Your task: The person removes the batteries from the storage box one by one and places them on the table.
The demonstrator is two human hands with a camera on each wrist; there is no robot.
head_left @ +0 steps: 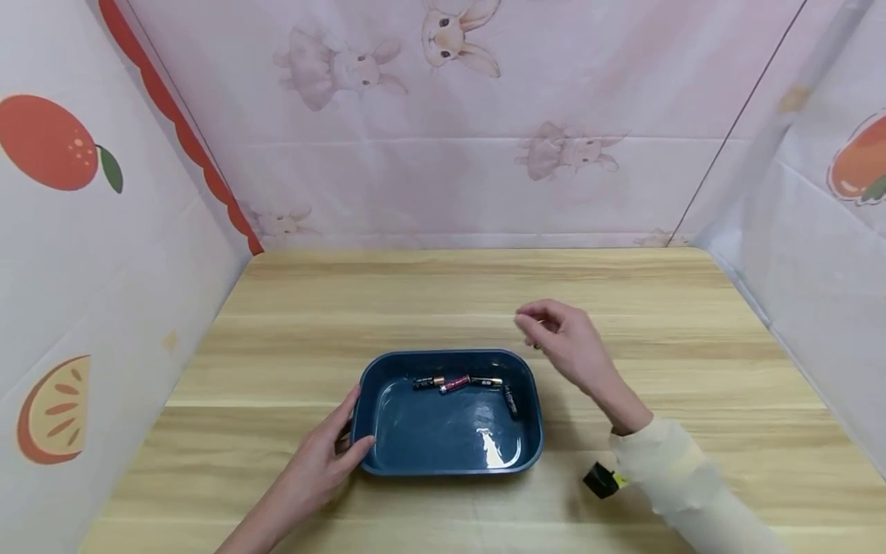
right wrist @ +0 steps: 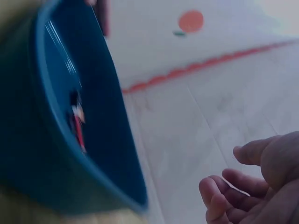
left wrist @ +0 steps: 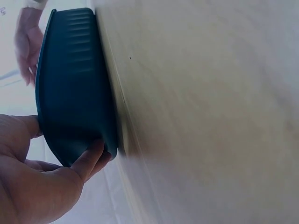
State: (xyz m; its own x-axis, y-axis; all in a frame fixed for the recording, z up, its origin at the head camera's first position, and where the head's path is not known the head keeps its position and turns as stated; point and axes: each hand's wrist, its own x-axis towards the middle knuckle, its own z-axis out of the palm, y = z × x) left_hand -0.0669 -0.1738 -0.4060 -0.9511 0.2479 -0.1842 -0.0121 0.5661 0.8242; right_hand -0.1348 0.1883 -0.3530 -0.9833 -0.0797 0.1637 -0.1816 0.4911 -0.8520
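Note:
A dark blue rectangular plastic tub [head_left: 443, 472] stands on the wooden table. Along its far side and far right corner lie several small batteries, among them a black and copper one [head_left: 428, 382], a red one [head_left: 454, 384] and a dark one [head_left: 511, 402]. My left hand [head_left: 325, 454] grips the tub's left end, its thumb at the rim and its fingers against the outer wall. Beyond the tub's far right corner, my right hand [head_left: 567, 342] hovers with loosely bent fingers. In the right wrist view, that hand [right wrist: 261, 186] shows thumb and fingers apart, holding nothing.
Beside the right sleeve [head_left: 692, 485] is a small black block [head_left: 601, 480] with a yellow-green part. Printed cloth walls, one with rabbits [head_left: 450, 38] and one with oranges [head_left: 48, 142], border the wooden table [head_left: 277, 308] at the back and sides.

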